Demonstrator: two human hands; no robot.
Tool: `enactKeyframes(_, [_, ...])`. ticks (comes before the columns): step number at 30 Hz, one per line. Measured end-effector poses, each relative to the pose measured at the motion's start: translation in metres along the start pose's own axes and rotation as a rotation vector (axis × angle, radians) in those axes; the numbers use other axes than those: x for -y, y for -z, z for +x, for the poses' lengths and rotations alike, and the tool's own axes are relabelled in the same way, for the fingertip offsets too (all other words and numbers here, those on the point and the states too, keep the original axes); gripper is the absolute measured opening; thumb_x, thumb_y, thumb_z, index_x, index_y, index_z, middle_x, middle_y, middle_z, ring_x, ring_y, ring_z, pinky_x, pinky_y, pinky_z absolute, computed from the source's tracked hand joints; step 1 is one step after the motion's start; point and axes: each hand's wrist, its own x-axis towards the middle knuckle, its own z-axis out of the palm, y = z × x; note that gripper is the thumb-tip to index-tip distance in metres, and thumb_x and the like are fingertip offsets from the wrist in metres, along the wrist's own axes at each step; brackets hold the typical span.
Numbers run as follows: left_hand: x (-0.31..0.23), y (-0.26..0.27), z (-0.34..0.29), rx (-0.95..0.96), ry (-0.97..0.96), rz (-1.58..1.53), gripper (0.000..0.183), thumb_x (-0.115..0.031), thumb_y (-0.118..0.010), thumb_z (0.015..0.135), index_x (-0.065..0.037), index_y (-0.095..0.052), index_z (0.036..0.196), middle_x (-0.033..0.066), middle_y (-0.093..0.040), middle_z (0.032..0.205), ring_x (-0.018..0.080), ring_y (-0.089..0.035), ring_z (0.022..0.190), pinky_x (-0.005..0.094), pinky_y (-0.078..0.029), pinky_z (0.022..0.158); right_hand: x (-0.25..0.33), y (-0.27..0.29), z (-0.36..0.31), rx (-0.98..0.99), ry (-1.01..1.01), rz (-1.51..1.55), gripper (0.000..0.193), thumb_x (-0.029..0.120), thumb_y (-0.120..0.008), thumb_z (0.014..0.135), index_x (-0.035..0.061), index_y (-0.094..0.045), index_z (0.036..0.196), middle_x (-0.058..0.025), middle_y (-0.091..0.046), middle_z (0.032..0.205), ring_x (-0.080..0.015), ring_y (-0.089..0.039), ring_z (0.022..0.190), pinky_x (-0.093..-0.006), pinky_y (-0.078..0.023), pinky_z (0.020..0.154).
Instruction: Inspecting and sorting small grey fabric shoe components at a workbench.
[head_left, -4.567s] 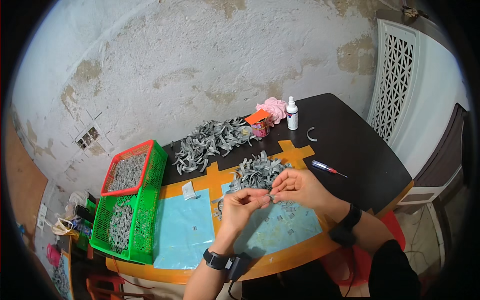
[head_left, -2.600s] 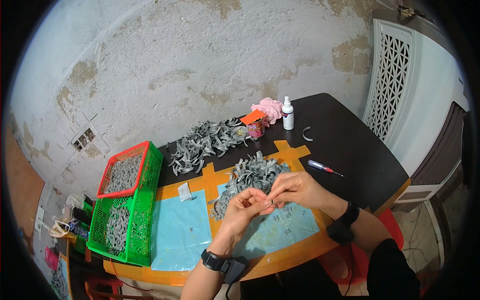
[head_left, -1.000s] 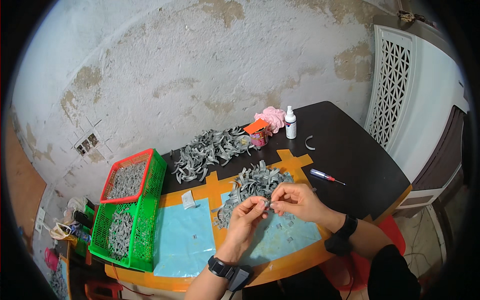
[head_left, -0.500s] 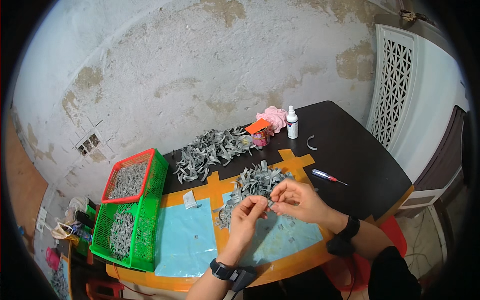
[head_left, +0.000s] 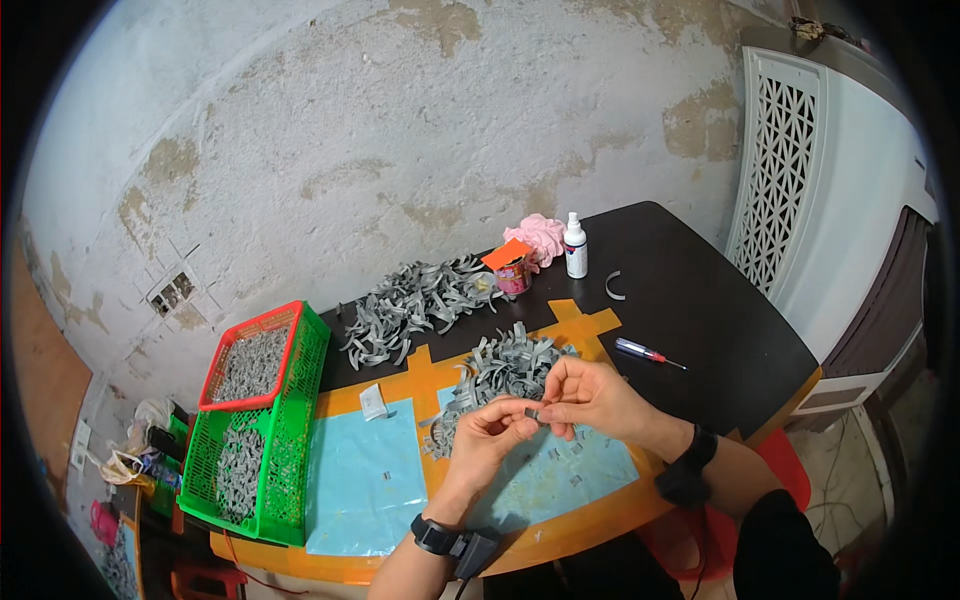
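Above the front of a pile of curved grey strips (head_left: 507, 365), my two hands meet at the fingertips. A small grey piece (head_left: 531, 413) shows between them, too small to make out in detail. My right hand (head_left: 590, 398) pinches it between thumb and forefinger. From the other side, my left hand (head_left: 485, 440) has its thumb and forefinger closed around it. Beneath lies a light blue plastic sheet (head_left: 585, 480), with a few tiny grey bits scattered over it.
At the left, a red basket (head_left: 205, 390) rests on a green basket (head_left: 293, 470), both holding small grey pieces. More grey strips (head_left: 415, 300) are heaped behind. A tin can (head_left: 513, 277), a pink cloth (head_left: 540, 235), a white spray bottle (head_left: 575, 248) and a screwdriver (head_left: 640, 350) stand or lie beyond.
The whole view has shifted slightly. My left forefinger has straightened toward my right hand, and the small grey piece shows more plainly between the fingertips.
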Motion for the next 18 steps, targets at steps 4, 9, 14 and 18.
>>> enactKeyframes(4, [0.009,-0.003,-0.001,-0.050,0.065,-0.148,0.016,-0.002,-0.063,0.087,-0.001,-0.065,0.103,0.0024,-0.064,0.090,0.0092,-0.055,0.077,0.0209,-0.046,0.072,0.002,-0.002,-0.001,0.004,0.017,-0.042,0.015,0.006,-0.063,0.088,0.0040,-0.050,0.093,-0.0023,-0.057,0.076,-0.0082,-0.056,0.064,-0.0219,-0.047,0.056])
enactKeyframes(9, [0.010,-0.006,-0.002,-0.037,0.088,-0.279,0.016,-0.005,-0.062,0.088,-0.001,-0.063,0.104,0.0033,-0.064,0.089,0.0103,-0.057,0.078,0.0215,-0.047,0.073,0.004,0.002,0.000,0.054,0.004,0.003,0.012,0.005,-0.061,0.088,0.0032,-0.051,0.094,-0.0029,-0.058,0.078,-0.0080,-0.057,0.067,-0.0218,-0.047,0.058])
enactKeyframes(14, [0.008,-0.002,-0.002,-0.082,-0.027,-0.105,0.015,-0.005,-0.062,0.089,-0.001,-0.063,0.104,0.0032,-0.064,0.089,0.0101,-0.057,0.077,0.0218,-0.047,0.073,0.005,-0.003,-0.001,0.041,0.041,-0.015,0.011,0.003,-0.060,0.089,0.0007,-0.053,0.096,-0.0051,-0.061,0.081,-0.0094,-0.060,0.071,-0.0226,-0.049,0.062])
enactKeyframes(18, [0.000,-0.004,0.000,-0.103,-0.055,-0.001,0.015,-0.005,-0.061,0.089,-0.001,-0.063,0.103,0.0030,-0.064,0.088,0.0099,-0.057,0.077,0.0221,-0.047,0.072,0.004,-0.001,-0.003,-0.003,0.029,-0.096,0.014,0.002,-0.059,0.089,-0.0028,-0.057,0.102,-0.0074,-0.063,0.083,-0.0122,-0.063,0.075,-0.0255,-0.052,0.067])
